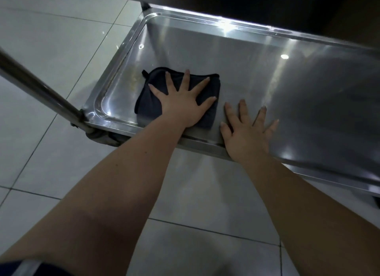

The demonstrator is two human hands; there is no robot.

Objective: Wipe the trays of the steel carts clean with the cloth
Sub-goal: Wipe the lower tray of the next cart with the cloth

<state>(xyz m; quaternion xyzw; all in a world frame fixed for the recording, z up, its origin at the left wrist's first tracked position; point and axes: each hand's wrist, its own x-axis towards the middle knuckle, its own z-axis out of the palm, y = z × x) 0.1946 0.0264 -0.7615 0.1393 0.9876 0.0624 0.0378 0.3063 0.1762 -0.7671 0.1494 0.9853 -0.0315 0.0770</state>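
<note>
Head: steel post (37,86) beside tray (257,74)

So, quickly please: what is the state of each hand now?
Left hand: open, fingers spread, pressing flat on the dark folded cloth.
Right hand: open, fingers spread, resting flat on the steel cart tray, holding nothing.

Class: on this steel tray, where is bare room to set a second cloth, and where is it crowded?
Free: the tray floor between the right hand and the far rim, and rightward. Crowded: near-left corner, where the left hand presses the cloth.
</note>
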